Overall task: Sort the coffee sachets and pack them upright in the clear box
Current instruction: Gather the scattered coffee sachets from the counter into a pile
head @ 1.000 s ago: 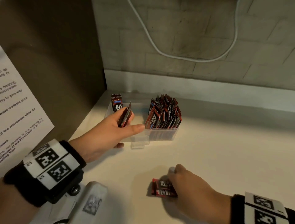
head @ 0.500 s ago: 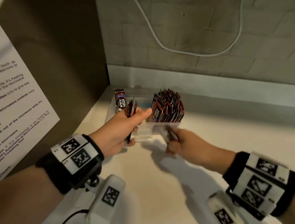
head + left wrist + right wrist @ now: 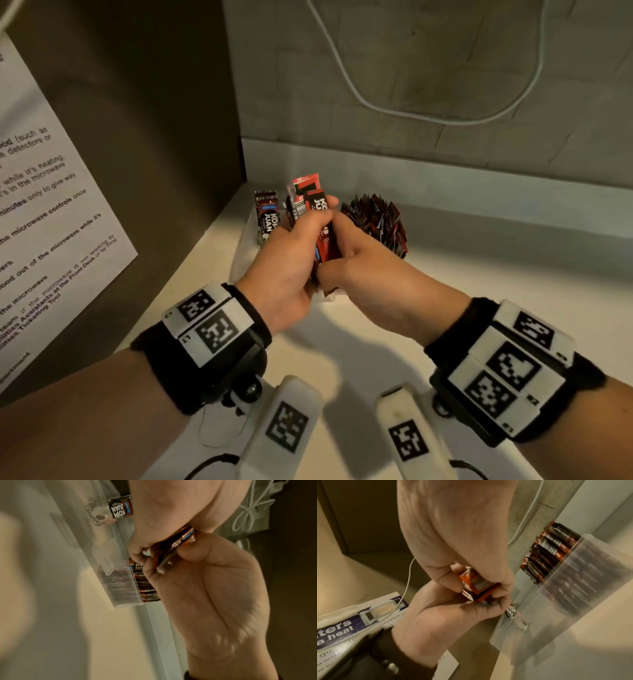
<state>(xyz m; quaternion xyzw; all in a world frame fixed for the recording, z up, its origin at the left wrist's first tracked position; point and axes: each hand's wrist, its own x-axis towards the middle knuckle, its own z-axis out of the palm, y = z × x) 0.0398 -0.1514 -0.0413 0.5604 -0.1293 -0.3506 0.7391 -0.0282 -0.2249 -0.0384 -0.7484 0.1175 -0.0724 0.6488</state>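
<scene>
My left hand (image 3: 305, 226) and right hand (image 3: 339, 240) meet over the clear box (image 3: 239, 255), both gripping one bundle of red and black coffee sachets (image 3: 313, 209) held upright. In the left wrist view the bundle (image 3: 178, 540) is pinched between my left hand (image 3: 171, 513) above and my right hand (image 3: 214, 595) below. The right wrist view shows the bundle's (image 3: 477, 586) ends between the curled fingers. A few sachets (image 3: 267, 216) stand upright at the box's left end. A dense bunch of sachets (image 3: 376, 222) fills its right end. The hands hide the box's middle.
A dark appliance side with a printed paper notice (image 3: 51, 222) stands close on the left. A white cable (image 3: 411, 116) hangs on the tiled wall behind the box. The white counter (image 3: 496, 308) stretches out to the right.
My right hand picked the sachets up from the counter and carried them up to my left hand. Both hands now hold the bundle together over the box.
</scene>
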